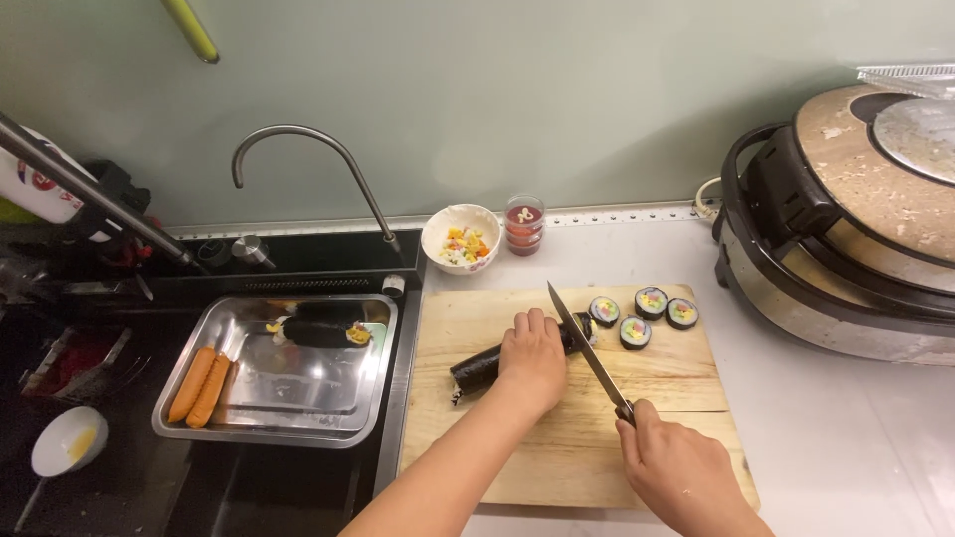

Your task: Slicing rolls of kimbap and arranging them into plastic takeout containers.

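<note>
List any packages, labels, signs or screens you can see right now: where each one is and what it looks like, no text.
Labelled bottle: far left edge beyond the sink, white with red and dark markings, partly hidden by a dark bar.
Small clear lidded cup: on the counter at the back wall, right of the white bowl, round, holding red sauce.
No signs or screens in view.
</note>
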